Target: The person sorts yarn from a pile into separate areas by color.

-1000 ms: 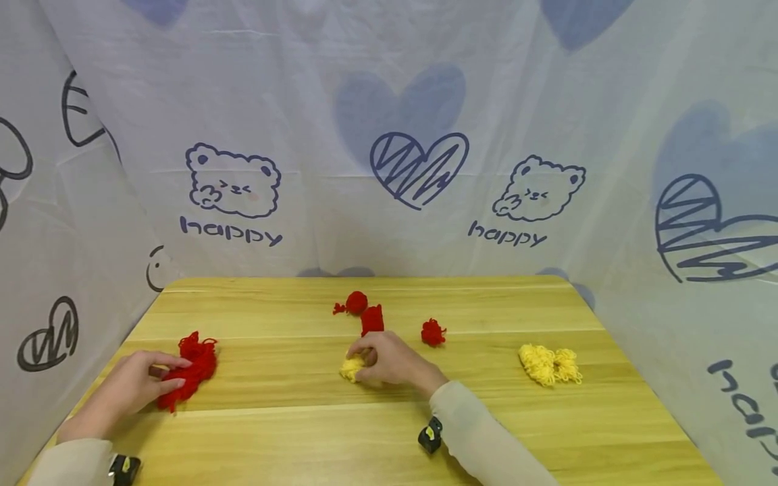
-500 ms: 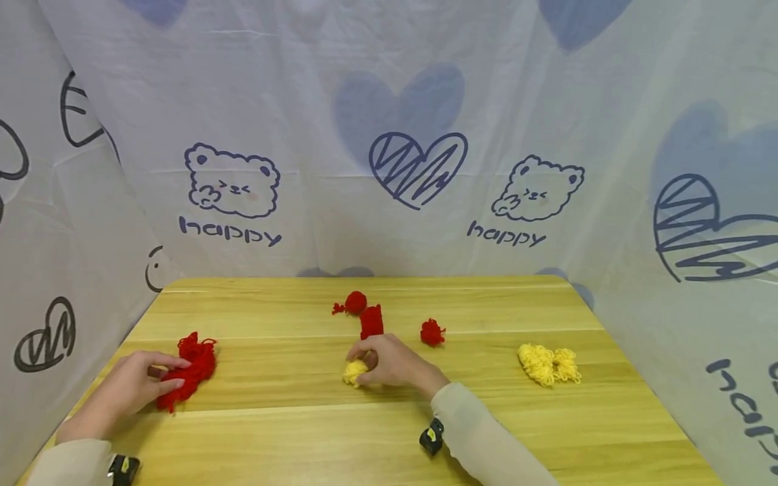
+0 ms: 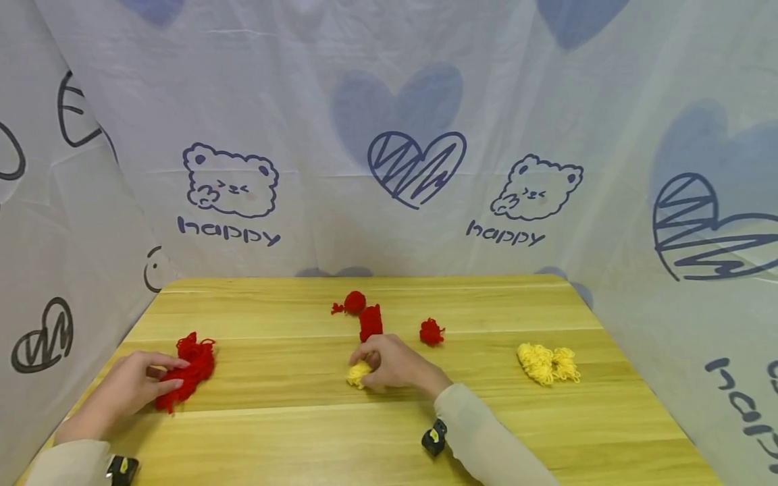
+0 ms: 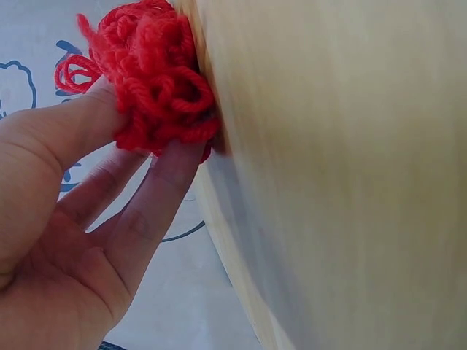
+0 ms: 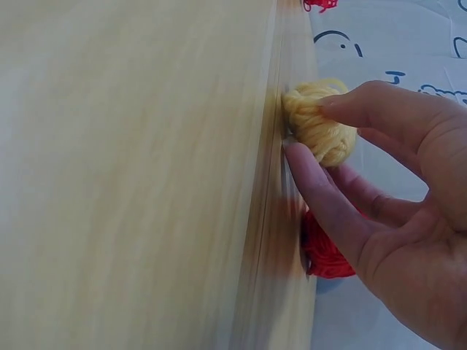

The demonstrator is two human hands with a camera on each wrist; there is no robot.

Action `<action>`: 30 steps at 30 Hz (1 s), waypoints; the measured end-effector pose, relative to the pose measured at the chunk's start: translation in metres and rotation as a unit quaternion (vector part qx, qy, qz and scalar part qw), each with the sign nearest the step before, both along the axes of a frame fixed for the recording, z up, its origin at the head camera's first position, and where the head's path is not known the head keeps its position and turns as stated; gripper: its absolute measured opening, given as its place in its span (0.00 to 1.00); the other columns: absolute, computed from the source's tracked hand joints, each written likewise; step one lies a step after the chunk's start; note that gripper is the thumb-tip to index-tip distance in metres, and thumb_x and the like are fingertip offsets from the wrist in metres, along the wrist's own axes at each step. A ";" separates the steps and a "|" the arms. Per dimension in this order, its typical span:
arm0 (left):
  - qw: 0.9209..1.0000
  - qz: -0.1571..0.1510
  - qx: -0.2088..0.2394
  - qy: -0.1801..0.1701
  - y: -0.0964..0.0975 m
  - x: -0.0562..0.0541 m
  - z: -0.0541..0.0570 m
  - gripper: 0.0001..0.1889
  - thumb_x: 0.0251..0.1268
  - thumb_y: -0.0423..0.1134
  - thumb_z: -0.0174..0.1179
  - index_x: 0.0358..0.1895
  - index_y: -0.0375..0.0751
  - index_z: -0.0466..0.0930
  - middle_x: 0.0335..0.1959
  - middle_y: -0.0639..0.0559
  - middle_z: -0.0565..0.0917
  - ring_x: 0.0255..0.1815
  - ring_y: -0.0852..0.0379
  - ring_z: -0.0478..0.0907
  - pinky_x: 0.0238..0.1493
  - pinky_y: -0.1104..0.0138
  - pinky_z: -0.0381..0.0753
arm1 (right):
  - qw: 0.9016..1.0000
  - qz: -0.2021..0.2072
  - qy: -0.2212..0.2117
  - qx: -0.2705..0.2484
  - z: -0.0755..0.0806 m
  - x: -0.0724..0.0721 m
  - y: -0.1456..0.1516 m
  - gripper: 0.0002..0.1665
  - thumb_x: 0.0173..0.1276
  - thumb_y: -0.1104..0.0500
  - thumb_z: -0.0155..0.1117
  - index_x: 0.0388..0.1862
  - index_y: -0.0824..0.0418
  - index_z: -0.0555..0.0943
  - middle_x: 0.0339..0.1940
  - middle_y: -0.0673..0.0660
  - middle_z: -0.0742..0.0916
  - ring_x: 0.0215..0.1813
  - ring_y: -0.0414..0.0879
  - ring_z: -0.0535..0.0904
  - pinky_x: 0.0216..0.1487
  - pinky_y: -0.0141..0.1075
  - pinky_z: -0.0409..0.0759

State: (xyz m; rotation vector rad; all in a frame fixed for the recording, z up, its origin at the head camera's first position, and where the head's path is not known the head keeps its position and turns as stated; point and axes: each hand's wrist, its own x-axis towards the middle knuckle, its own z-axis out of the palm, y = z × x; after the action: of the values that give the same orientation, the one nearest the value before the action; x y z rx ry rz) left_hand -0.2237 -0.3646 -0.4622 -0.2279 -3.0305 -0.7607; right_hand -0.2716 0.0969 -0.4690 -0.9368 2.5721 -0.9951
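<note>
At the left of the table, my left hand (image 3: 124, 386) holds a loose bundle of red yarn (image 3: 199, 364) between thumb and fingers. Its tangled loops (image 4: 164, 80) show closely in the left wrist view, right at the wood. Near the middle, my right hand (image 3: 395, 363) pinches a small ball of yellow yarn (image 3: 357, 374). The right wrist view has the thumb on one side of this wound ball (image 5: 321, 124) and fingers on the other, close to the tabletop. Just beyond that hand lies a wound red yarn piece (image 3: 371, 322), its near end partly hidden by the hand.
A round red yarn ball (image 3: 355, 302) with a short tail sits farther back. Right of centre is a small red yarn clump (image 3: 431, 331). A looped yellow yarn bundle (image 3: 547, 364) lies at the right. Printed white cloth (image 3: 322, 202) surrounds the wooden table (image 3: 273, 432).
The right hand has shifted slightly rightward, and the yellow yarn ball has moved with it. My left hand stays in place on the red yarn.
</note>
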 end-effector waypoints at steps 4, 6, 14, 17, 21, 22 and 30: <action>1.000 0.001 0.001 -0.005 0.000 0.000 0.000 0.17 0.56 0.34 0.76 0.49 0.33 0.89 0.48 0.26 0.86 0.42 0.38 0.88 0.40 0.53 0.90 | 1.000 0.003 0.000 -0.006 0.002 0.001 0.003 0.17 0.61 0.64 0.77 0.50 0.55 0.89 0.47 0.50 0.87 0.40 0.39 0.81 0.44 0.26 0.81; 1.000 0.002 0.001 -0.007 0.000 0.000 0.001 0.17 0.56 0.34 0.76 0.49 0.33 0.89 0.48 0.26 0.86 0.42 0.38 0.88 0.40 0.53 0.90 | 1.000 0.001 0.002 -0.006 0.002 0.001 0.005 0.16 0.61 0.63 0.76 0.49 0.54 0.89 0.47 0.50 0.87 0.41 0.39 0.82 0.45 0.26 0.81; 1.000 0.000 -0.001 -0.007 -0.001 -0.001 0.001 0.17 0.56 0.34 0.76 0.49 0.33 0.89 0.48 0.26 0.86 0.42 0.38 0.88 0.41 0.53 0.90 | 1.000 -0.005 -0.007 -0.030 0.005 0.003 0.012 0.16 0.61 0.65 0.75 0.48 0.55 0.89 0.50 0.53 0.88 0.46 0.45 0.85 0.47 0.28 0.84; 1.000 0.000 -0.002 -0.006 -0.001 -0.002 0.001 0.17 0.56 0.34 0.76 0.49 0.34 0.89 0.48 0.26 0.86 0.42 0.38 0.88 0.41 0.53 0.90 | 0.999 -0.013 -0.017 -0.040 0.006 0.004 0.016 0.16 0.61 0.65 0.75 0.49 0.55 0.89 0.52 0.54 0.88 0.47 0.47 0.85 0.47 0.29 0.84; 1.000 0.000 -0.003 -0.003 -0.001 -0.002 0.000 0.17 0.56 0.34 0.76 0.49 0.34 0.89 0.48 0.26 0.86 0.42 0.39 0.88 0.41 0.53 0.90 | 0.998 -0.028 -0.028 -0.043 0.007 0.004 0.021 0.17 0.62 0.64 0.75 0.51 0.55 0.89 0.54 0.52 0.87 0.48 0.46 0.84 0.48 0.30 0.84; 1.000 0.000 -0.003 -0.003 -0.001 -0.002 0.000 0.16 0.56 0.34 0.76 0.48 0.34 0.89 0.48 0.26 0.86 0.42 0.38 0.89 0.40 0.53 0.90 | 0.998 -0.030 -0.029 -0.045 0.007 0.004 0.022 0.18 0.62 0.64 0.75 0.52 0.55 0.89 0.53 0.52 0.87 0.48 0.46 0.83 0.48 0.30 0.84; 1.000 -0.001 -0.002 0.005 -0.001 -0.001 -0.001 0.16 0.56 0.34 0.76 0.48 0.34 0.89 0.48 0.27 0.87 0.41 0.38 0.89 0.40 0.53 0.89 | 0.998 -0.036 -0.017 -0.041 0.012 0.004 0.030 0.17 0.62 0.63 0.76 0.51 0.53 0.89 0.49 0.50 0.88 0.48 0.46 0.83 0.47 0.31 0.85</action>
State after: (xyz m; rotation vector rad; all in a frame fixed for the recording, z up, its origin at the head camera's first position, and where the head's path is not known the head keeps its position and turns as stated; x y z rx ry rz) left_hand -0.2248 -0.3659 -0.4632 -0.2351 -3.0234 -0.7507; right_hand -0.2681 0.1271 -0.4566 -0.8440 2.5716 -1.1352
